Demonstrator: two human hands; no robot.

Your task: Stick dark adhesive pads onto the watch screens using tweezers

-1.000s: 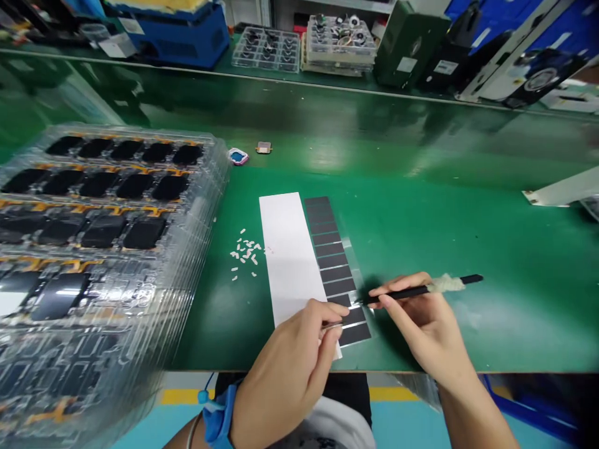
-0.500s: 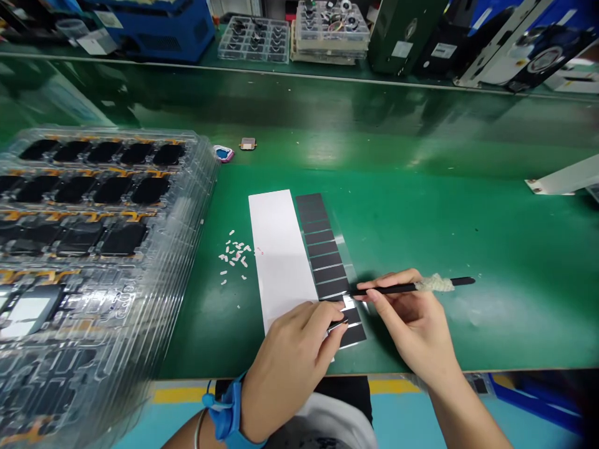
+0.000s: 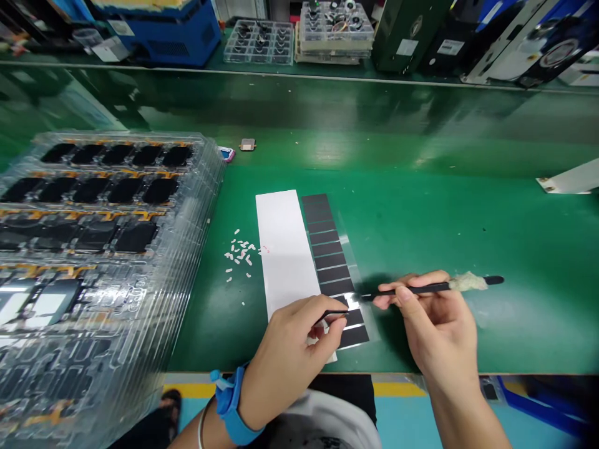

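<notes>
Between the thumb and fingers of my left hand (image 3: 299, 337) is a small thin black piece (image 3: 336, 312), seen nearly edge-on. That hand is over the lower end of a white strip of card or paper (image 3: 286, 249). Beside the strip lies a clear sheet bearing a column of black rectangles (image 3: 331, 249). My right hand (image 3: 437, 318) grips a slim black tweezers-like tool (image 3: 430, 288), pale wrapping near its rear end. Its thin tip points left, close to a small bright white patch (image 3: 352, 301) on the sheet's edge. Whether tip and patch touch, I cannot tell.
Small white scraps (image 3: 241, 252) are scattered left of the strip. Stacked clear trays (image 3: 140, 206) of black screen-like parts fill the left side. Behind are a small square part (image 3: 248, 144) and a shelf with compartment boxes (image 3: 259, 42). A white bracket (image 3: 568, 178) stands at right.
My right hand and the tool have moved right, away from my left hand. The black piece in my left hand has lifted slightly and tilted edge-on. The whole view has shifted a little.
</notes>
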